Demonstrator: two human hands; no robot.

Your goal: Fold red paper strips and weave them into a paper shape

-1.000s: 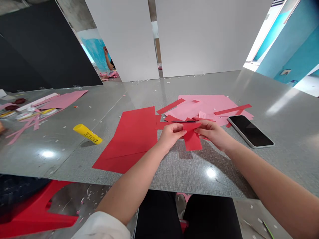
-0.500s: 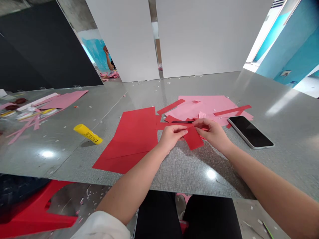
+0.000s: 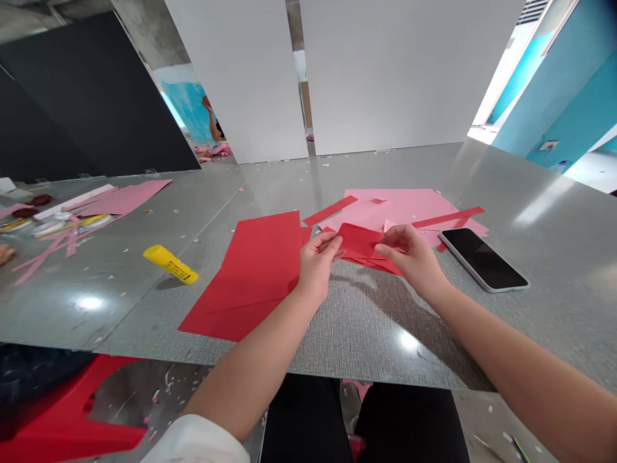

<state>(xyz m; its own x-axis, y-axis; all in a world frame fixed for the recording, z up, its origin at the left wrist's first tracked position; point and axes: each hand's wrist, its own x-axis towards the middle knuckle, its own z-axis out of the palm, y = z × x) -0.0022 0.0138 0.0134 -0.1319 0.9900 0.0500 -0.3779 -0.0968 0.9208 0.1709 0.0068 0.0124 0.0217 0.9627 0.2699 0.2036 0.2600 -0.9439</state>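
Both my hands hold a folded piece of red paper up above the table, pinching it from either side. My left hand grips its left edge between thumb and fingers. My right hand holds the right edge. More red paper lies just beneath it. To the left of my left hand spreads a large red paper sheet. Pink paper sheets and a red strip lie beyond my hands. A black smartphone rests to the right of my right hand.
A yellow glue stick lies on the grey table. Pink strips and craft items sit at the far left. A red stool stands below the table edge. Beyond white panels, a co-worker's arm shows.
The red paper between my hands is now folded into a compact piece and raised, no longer hanging toward the table. The thin black item on it no longer shows.
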